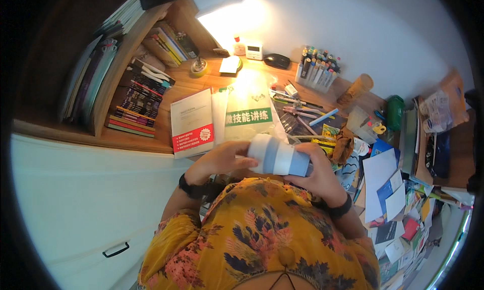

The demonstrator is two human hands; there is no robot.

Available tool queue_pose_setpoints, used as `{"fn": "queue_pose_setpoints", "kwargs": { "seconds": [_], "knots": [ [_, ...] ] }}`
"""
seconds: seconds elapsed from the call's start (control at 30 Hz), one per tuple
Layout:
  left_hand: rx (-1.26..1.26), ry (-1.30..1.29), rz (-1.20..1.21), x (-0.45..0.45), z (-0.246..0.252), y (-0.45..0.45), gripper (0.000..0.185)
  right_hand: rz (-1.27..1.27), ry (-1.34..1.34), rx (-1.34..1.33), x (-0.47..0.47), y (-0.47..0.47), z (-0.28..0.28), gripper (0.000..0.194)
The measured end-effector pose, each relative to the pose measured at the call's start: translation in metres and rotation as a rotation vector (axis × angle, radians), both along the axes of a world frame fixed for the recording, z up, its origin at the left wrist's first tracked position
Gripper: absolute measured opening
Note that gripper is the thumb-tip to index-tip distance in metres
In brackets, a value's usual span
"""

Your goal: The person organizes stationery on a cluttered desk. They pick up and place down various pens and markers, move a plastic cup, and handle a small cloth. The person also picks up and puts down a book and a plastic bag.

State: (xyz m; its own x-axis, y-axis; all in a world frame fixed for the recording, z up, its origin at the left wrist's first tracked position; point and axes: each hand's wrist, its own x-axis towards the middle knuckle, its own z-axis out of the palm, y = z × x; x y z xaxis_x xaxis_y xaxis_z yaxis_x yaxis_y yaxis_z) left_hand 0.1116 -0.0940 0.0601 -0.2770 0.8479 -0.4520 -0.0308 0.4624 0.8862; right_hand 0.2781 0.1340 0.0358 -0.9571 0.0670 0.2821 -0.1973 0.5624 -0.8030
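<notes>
A blue-and-white cylindrical cup [280,157], banded in pale and darker blue, lies tilted on its side in the air before my chest. My right hand [323,172] grips its blue right end, thumb below and fingers over the top. At the rounded white left end, which looks like a lid and is blurred, my left hand [219,159] has its thumb and fingers around the edge. Just beyond the cup lies a book with a green title band [249,116], partly covered by it. A white book with a red band [192,123] lies to its left.
Pens [298,108] and pouches clutter the desk's right side, below a marker box [317,70]. A black mouse [276,60], white digital clock [254,51] and tape roll [199,67] stand farther back. Shelved books [141,101] border the left; loose papers [382,184] spread right.
</notes>
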Motion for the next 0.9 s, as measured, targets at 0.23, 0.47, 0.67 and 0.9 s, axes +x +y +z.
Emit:
{"fn": "queue_pose_setpoints", "kwargs": {
  "seconds": [0.23, 0.47, 0.67, 0.9],
  "knots": [
    [0.332, 1.223, -0.254, 0.056, -0.014, 0.038, 0.086, -0.215, -0.351, -0.183, 0.004, -0.031, -0.018, 0.069],
    [0.241, 1.179, -0.153, 0.067, -0.030, 0.044, 0.069, -0.242, -0.279, -0.223, 0.015, -0.032, -0.032, 0.070],
    [0.267, 1.240, -0.109, 0.068, -0.025, 0.044, 0.061, -0.270, -0.208, -0.315, 0.022, -0.031, -0.036, 0.070],
    [0.237, 1.189, -0.133, 0.068, -0.027, 0.041, 0.061, -0.238, -0.237, -0.406, 0.023, -0.028, -0.036, 0.067]
  ]
}}
